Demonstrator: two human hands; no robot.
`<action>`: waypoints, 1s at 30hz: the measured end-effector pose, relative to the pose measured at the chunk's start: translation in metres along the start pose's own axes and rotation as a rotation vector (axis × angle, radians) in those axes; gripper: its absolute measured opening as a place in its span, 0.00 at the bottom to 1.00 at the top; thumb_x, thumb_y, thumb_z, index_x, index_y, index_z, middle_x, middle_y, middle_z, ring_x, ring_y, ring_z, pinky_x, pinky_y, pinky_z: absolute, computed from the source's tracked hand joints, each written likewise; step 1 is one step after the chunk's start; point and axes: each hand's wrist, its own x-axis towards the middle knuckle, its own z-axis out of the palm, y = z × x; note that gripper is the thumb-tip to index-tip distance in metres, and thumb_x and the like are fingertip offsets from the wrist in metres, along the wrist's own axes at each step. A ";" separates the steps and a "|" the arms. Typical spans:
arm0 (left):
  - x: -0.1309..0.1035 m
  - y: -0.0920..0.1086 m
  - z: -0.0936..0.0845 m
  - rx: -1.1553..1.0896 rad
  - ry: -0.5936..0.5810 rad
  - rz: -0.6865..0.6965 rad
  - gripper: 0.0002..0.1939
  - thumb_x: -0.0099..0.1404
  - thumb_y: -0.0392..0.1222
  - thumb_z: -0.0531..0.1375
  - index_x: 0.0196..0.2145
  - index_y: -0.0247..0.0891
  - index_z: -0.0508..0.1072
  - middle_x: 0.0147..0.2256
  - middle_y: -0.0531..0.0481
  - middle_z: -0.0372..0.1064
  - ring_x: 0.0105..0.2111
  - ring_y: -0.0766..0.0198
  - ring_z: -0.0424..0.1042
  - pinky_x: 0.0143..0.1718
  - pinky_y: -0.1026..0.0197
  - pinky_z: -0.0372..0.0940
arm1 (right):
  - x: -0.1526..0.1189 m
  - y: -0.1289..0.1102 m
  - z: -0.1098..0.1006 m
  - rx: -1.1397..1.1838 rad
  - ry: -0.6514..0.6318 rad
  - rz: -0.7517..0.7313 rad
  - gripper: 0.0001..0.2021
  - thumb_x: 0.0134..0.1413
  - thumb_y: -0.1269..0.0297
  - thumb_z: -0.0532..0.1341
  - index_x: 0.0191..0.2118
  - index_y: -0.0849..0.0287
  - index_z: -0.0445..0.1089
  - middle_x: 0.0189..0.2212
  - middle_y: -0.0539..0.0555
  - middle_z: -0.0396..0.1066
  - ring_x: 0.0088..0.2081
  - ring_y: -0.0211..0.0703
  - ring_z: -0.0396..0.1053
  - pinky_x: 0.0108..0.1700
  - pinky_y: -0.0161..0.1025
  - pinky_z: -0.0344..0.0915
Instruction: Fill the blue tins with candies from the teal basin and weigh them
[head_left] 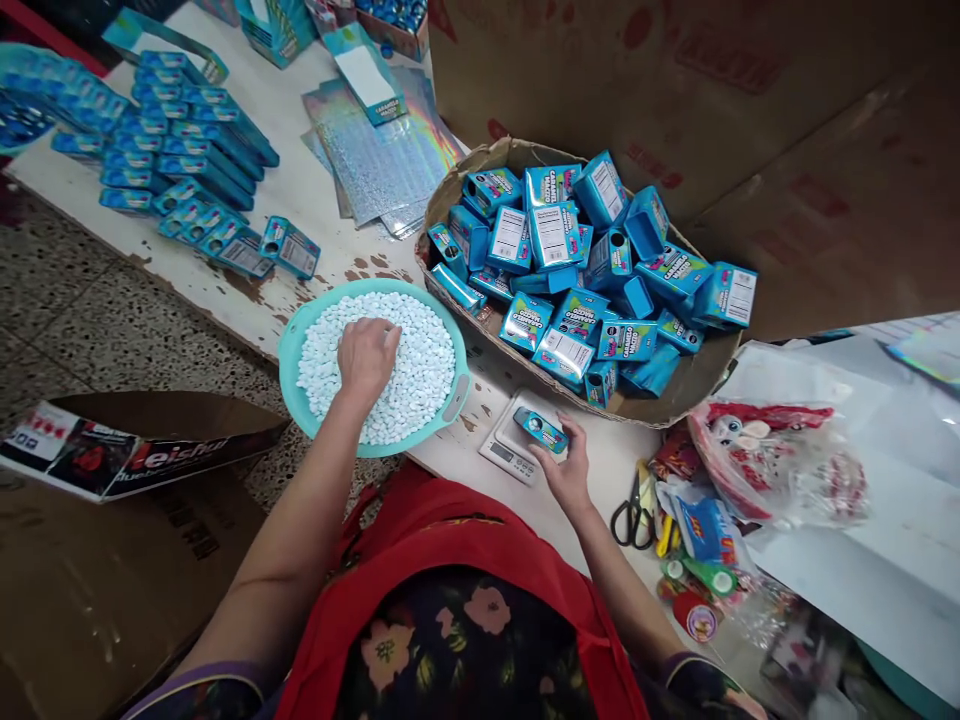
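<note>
"Hands?"

"Two, apart. Left hand (pixel 366 360): dipping into white pieces (pixel 420 365) in the teal bowl (pixel 287 375) — I can't tell whether its fingers are closing. Right hand (pixel 566 465): holding one small blue box (pixel 541 430) at the scale (pixel 504 448)."

"Box's lie?"

"Right of the bowl — its long axis is slanting, far end pointing bowlward, near end sitting in my right fingers."
</note>
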 end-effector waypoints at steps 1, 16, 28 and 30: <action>-0.003 0.000 0.001 0.066 -0.069 0.034 0.16 0.68 0.48 0.52 0.43 0.37 0.73 0.47 0.37 0.70 0.50 0.45 0.65 0.51 0.48 0.57 | 0.005 -0.007 -0.007 -0.032 0.022 -0.068 0.24 0.49 0.55 0.66 0.51 0.55 0.61 0.49 0.61 0.68 0.53 0.54 0.68 0.53 0.56 0.67; -0.004 0.011 0.013 0.238 -0.239 0.040 0.24 0.67 0.52 0.48 0.53 0.35 0.67 0.52 0.29 0.63 0.52 0.37 0.62 0.47 0.42 0.60 | 0.172 0.008 -0.063 -0.963 -0.528 0.410 0.36 0.45 0.53 0.67 0.56 0.66 0.55 0.51 0.71 0.66 0.49 0.62 0.69 0.44 0.48 0.66; 0.002 -0.001 0.022 0.130 -0.079 0.021 0.17 0.66 0.46 0.51 0.44 0.35 0.74 0.41 0.38 0.71 0.38 0.50 0.69 0.36 0.55 0.58 | 0.171 -0.010 -0.044 -1.099 -0.552 0.419 0.38 0.44 0.52 0.68 0.55 0.71 0.54 0.45 0.75 0.71 0.48 0.66 0.71 0.44 0.51 0.68; 0.004 -0.002 0.022 -0.017 0.001 -0.014 0.13 0.64 0.44 0.54 0.39 0.37 0.75 0.35 0.42 0.71 0.36 0.54 0.69 0.35 0.58 0.57 | 0.172 -0.009 -0.053 -1.084 -0.525 0.422 0.32 0.49 0.57 0.65 0.55 0.72 0.56 0.44 0.76 0.71 0.47 0.66 0.72 0.44 0.52 0.68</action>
